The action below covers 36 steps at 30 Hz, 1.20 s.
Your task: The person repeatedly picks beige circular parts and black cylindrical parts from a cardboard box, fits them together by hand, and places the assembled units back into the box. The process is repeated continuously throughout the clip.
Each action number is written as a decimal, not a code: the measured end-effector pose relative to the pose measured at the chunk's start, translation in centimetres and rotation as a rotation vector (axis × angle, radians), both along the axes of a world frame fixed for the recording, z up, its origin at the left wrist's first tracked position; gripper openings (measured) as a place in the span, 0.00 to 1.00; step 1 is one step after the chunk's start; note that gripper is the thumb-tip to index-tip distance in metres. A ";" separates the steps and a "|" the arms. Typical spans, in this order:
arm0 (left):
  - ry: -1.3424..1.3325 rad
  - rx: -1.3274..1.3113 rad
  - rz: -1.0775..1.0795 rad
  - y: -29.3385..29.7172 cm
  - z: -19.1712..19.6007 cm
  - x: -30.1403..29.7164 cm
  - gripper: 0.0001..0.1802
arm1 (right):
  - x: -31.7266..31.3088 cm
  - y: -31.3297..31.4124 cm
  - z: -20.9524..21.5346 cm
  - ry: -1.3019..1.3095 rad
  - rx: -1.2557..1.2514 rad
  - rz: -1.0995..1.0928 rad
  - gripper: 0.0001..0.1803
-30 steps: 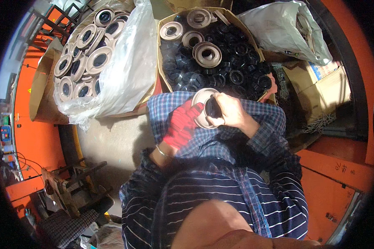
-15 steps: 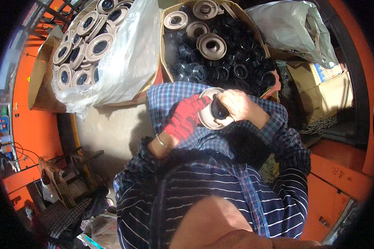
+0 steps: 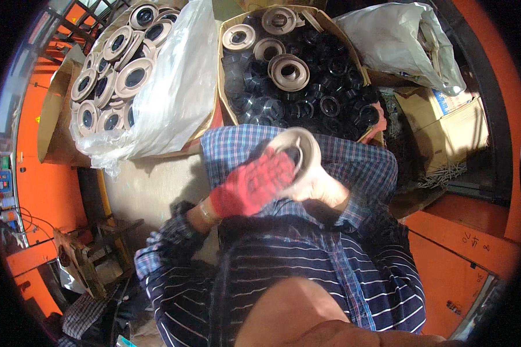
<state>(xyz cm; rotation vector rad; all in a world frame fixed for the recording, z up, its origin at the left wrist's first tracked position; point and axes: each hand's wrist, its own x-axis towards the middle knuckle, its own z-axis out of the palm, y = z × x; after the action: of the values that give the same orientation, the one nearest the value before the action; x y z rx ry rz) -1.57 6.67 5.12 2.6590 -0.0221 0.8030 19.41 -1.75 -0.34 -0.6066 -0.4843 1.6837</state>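
Over my lap I hold a beige plastic ring (image 3: 310, 151) with a dark centre, tilted on edge. My left hand (image 3: 253, 184), in a red glove, is closed over the ring's left side, its fingers lying across the opening. Motion blurs that glove. My bare right hand (image 3: 324, 188) grips the ring's lower right edge from below, its fingers partly hidden. How much of the black part inside the ring remains seated is covered by the glove. In front of my knees a cardboard box (image 3: 221, 87) holds many black plastic caps (image 3: 307, 107) with several beige rings (image 3: 239, 37) on top.
At the far left stands another carton (image 3: 55, 124), lined with a clear plastic bag (image 3: 176, 87) and filled with beige rings with black centres (image 3: 134, 78). A white sack (image 3: 388, 37) lies at the far right above cardboard (image 3: 446, 127). Orange metal panels (image 3: 49, 196) flank both sides.
The ring has tilted up on edge. My left hand has shifted from its rim to across its opening, and my right hand has moved down from the front to beneath it.
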 end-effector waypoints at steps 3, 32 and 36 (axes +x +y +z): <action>0.193 -0.376 -0.092 1.7 5.4 -4.2 0.25 | 2.4 0.5 1.1 -0.646 0.333 -0.048 0.24; -0.437 -1.422 0.100 9.9 -5.9 12.1 0.22 | 7.7 5.1 3.2 -1.016 0.270 -0.674 0.34; -0.090 -0.507 0.296 5.3 -7.9 10.0 0.38 | 3.6 2.7 4.9 -1.512 0.527 -0.616 0.36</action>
<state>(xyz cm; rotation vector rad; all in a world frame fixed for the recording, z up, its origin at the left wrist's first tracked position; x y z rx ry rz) 8.39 11.94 -2.74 2.1681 0.4961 0.8791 23.03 0.99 4.52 -1.3781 -1.5270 0.2140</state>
